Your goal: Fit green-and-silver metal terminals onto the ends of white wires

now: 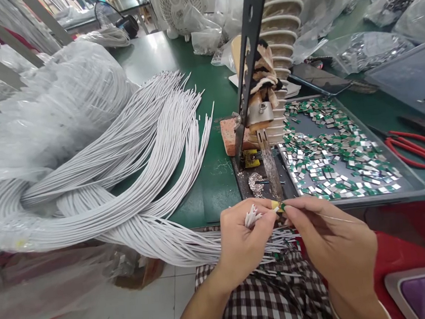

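Note:
My left hand (243, 233) is closed around several white cables (252, 216), their ends poking out between thumb and fingers. A yellow wrap shows on one of its fingertips. With thumb and forefinger, my right hand (329, 236) pinches a small green circuit board (282, 206) against the end of one white cable. A thin wire (338, 218) runs across the right fingers. Directly above the fingertips is the lower tip of a soldering iron (271, 169), clamped to a black bracket (249, 52). More cable ends with green boards hang below my hands over a checked cloth.
Long bundles of white cable (152, 150) cover the left of the green table. A tray (419, 188) of small boards lies at right, beside red-handled scissors (412, 149). A brick (229, 135), a ribbed hose (284, 19), a phone (319, 78) and plastic bags stand behind.

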`<state>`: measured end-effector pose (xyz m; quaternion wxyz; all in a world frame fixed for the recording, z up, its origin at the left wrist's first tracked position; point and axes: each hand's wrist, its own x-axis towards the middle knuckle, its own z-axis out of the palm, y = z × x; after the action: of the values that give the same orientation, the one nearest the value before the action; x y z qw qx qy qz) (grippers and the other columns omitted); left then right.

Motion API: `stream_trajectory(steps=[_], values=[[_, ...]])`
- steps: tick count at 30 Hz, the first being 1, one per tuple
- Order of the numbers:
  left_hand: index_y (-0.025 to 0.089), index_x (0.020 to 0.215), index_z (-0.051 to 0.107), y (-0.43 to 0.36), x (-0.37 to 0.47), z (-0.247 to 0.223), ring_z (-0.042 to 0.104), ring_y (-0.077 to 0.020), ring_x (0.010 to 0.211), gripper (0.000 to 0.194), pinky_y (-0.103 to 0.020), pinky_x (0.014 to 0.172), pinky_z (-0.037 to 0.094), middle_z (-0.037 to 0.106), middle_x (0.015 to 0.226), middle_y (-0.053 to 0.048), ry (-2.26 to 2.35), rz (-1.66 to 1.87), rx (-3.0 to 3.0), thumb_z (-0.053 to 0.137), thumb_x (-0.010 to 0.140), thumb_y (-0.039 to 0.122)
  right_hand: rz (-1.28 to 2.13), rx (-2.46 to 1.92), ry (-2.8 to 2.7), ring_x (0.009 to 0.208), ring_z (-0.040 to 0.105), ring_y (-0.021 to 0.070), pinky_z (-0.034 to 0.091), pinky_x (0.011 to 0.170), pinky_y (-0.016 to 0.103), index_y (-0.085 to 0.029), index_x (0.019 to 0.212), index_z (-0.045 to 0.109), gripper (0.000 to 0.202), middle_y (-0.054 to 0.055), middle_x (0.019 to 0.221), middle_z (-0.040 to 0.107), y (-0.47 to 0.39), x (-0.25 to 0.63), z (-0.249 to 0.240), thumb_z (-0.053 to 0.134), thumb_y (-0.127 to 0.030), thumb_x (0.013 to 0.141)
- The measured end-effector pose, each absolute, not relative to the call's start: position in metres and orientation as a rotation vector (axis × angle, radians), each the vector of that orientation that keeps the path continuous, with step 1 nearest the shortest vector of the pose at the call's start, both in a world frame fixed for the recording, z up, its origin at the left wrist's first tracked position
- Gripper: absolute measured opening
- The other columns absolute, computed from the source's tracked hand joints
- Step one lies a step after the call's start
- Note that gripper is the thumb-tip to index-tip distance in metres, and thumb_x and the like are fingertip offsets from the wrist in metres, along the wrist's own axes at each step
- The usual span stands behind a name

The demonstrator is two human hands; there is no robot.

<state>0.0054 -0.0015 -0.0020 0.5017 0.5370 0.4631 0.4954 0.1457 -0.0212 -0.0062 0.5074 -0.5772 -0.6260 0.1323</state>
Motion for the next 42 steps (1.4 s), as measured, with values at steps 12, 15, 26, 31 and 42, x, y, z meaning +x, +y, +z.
stream_trajectory(steps=[12,15,26,31,42], values=[[0.017,0.064,0.068,-0.002,0.001,0.009,0.071,-0.0153,0.072,0.023,-0.023,0.069,0.053,0.08,0.08,-0.005,1.129,1.233,1.311,0.061,0.083,0.008,0.1,-1.386,-1.527,0.09,0.076,0.0174,0.063,0.081,0.031,-0.026,0.105,0.075,0.026,0.002,0.097,0.079,-0.028,0.15,-0.011,0.056,-0.011,0.097],[0.017,0.063,0.068,-0.001,0.001,0.012,0.07,-0.0148,0.071,0.023,-0.022,0.068,0.053,0.08,0.08,-0.004,1.119,1.239,1.304,0.061,0.083,0.007,0.088,-1.24,-1.509,0.09,0.075,0.0184,0.063,0.081,0.034,-0.026,0.107,0.075,0.029,0.001,0.101,0.078,-0.029,0.149,-0.006,0.068,-0.005,0.088],[0.017,0.063,0.067,0.001,0.002,0.017,0.069,-0.014,0.07,0.023,-0.021,0.067,0.052,0.078,0.077,-0.003,1.118,1.274,1.298,0.06,0.083,0.008,0.074,-1.143,-1.582,0.1,0.069,0.0138,0.059,0.087,0.028,-0.023,0.112,0.076,0.042,0.001,0.11,0.074,-0.025,0.143,0.004,0.074,0.005,0.08],[0.017,0.064,0.067,-0.002,-0.001,0.012,0.068,-0.0141,0.07,0.023,-0.022,0.067,0.052,0.079,0.081,-0.003,1.07,1.238,1.243,0.06,0.084,0.008,0.208,-1.116,-1.581,0.097,0.07,0.0155,0.057,0.085,0.03,-0.021,0.106,0.074,0.029,0.003,0.106,0.072,-0.029,0.147,0.005,0.066,0.0,0.087],[0.016,0.063,0.062,0.005,-0.004,0.007,0.058,-0.014,0.072,0.02,-0.025,0.069,0.045,0.064,0.074,-0.002,0.952,0.953,1.235,0.063,0.083,0.011,0.175,-1.309,-1.716,0.07,0.069,0.0104,0.055,0.072,0.022,-0.021,0.091,0.068,0.014,-0.002,0.082,0.074,-0.02,0.149,-0.002,0.06,-0.012,0.095]])
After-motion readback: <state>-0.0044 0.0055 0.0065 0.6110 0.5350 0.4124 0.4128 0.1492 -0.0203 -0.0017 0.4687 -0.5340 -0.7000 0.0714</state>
